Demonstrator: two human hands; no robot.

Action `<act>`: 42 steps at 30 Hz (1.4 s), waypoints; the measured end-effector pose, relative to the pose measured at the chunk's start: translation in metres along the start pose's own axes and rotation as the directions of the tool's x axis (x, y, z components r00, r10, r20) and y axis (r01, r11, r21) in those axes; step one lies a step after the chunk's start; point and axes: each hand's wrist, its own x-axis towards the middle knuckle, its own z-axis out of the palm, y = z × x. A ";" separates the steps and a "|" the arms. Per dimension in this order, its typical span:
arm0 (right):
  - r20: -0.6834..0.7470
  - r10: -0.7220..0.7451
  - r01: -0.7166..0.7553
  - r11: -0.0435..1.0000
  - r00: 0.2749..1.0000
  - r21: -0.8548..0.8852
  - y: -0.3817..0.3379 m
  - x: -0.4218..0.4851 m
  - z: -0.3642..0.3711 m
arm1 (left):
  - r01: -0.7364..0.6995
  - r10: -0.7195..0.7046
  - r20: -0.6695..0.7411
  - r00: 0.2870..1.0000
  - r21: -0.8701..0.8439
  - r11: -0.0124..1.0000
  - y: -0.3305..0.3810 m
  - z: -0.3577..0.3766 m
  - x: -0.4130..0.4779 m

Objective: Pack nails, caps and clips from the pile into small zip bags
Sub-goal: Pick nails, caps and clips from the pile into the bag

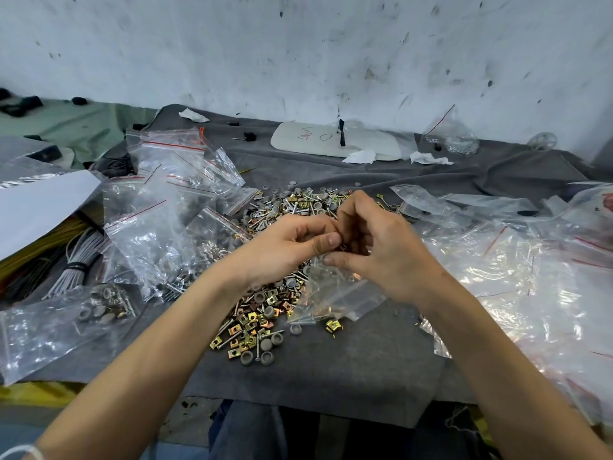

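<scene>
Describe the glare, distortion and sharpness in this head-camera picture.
Head view: bright glare on the zip bags at right; wide-angle bending bows the grey cloth's far edge; the pile, left hand and right hand are sharp; light even, shadows soft.

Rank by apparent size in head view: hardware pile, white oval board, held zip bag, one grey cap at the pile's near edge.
1. hardware pile
2. white oval board and zip bag: similar, not ranked; the board is farther back, the bag partly covered.
3. grey cap, smallest.
</scene>
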 end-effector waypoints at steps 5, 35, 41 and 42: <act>0.065 0.026 -0.025 1.000 0.998 -0.019 -0.003 -0.002 0.000 | 0.040 -0.034 0.076 0.997 -0.073 0.997 -0.004 -0.006 0.001; -0.166 -0.001 -0.008 0.998 0.986 -0.055 0.009 -0.010 0.016 | 0.038 -0.027 -0.105 0.994 0.101 0.994 -0.018 -0.012 0.006; -0.249 0.145 -0.125 0.988 0.958 0.096 0.016 -0.011 0.019 | -0.052 0.093 -0.182 0.979 0.218 0.975 -0.021 -0.004 0.008; -0.267 0.137 -0.114 0.988 0.954 0.102 0.016 -0.012 0.021 | -0.061 0.102 -0.185 0.977 0.213 0.975 -0.020 -0.003 0.008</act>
